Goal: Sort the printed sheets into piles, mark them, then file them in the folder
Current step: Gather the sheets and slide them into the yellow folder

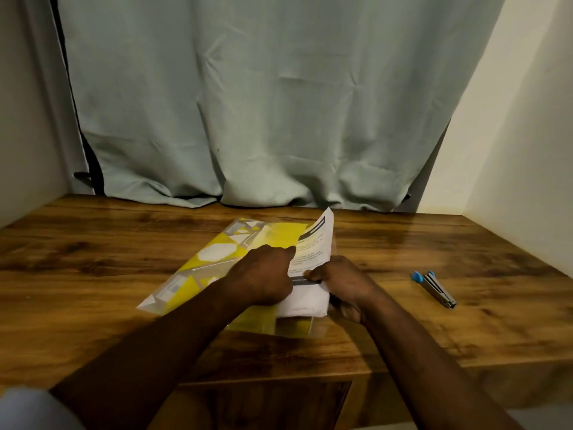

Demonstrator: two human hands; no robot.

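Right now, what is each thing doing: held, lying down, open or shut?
folder: lying on the table, partly covered.
printed sheets: held, top end lifted off the folder.
right hand: grips the sheets' lower part.
left hand: curled at the sheets' left edge; grip hidden.
stapler: lying untouched on the table.
curtain: drawn shut.

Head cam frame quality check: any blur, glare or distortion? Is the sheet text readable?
Head view: dim warm light; motion blur softens the folder, the left hand and the right hand; text on the printed sheets is unreadable; soft glare on the table at far right; wide-angle lens bows its edges; the stapler looks sharper.
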